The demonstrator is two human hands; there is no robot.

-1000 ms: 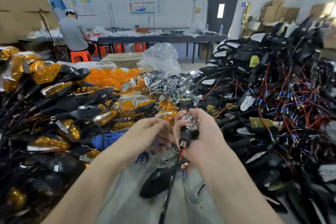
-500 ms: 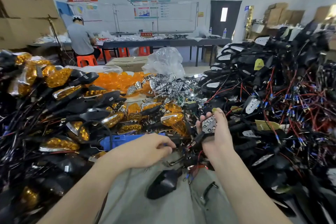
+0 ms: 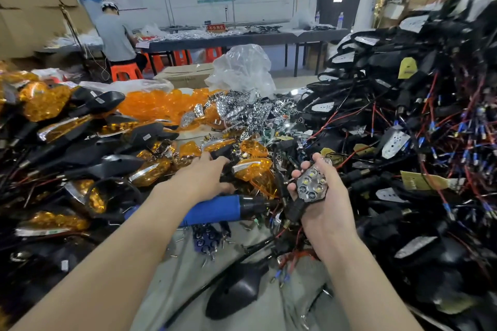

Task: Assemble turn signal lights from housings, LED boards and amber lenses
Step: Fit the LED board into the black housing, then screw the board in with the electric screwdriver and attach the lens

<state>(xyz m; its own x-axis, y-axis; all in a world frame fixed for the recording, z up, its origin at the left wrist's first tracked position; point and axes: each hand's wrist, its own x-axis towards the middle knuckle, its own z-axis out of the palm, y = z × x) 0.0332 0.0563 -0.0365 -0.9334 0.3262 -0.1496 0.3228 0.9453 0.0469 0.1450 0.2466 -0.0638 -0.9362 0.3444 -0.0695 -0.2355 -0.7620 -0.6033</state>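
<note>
At the left of the counter point(image 3: 188, 290) lies a heap of finished lights point(image 3: 67, 142), black bodies with amber fronts. The left hand point(image 3: 204, 177) is stretched out flat over the middle of the clutter, palm down, fingers straight and close together, their tips touching a black part just left of a loose amber lens point(image 3: 254, 169); it holds nothing that can be seen. Under its wrist lies a blue tool point(image 3: 215, 209). Farther off sit a mound of amber lenses point(image 3: 161, 105), a mound of silver reflectors point(image 3: 242, 110) and a crumpled clear bag point(image 3: 242, 67), its contents not clear. The right hand point(image 3: 322, 196) is turned palm up, near and to the right of the lens, fingers and thumb curled round a black housing point(image 3: 309, 185) with its LED face upward and its stalk pointing down toward the wrist. On the right rises a tall pile of black housings point(image 3: 403, 115) tangled with red and blue wires.
</note>
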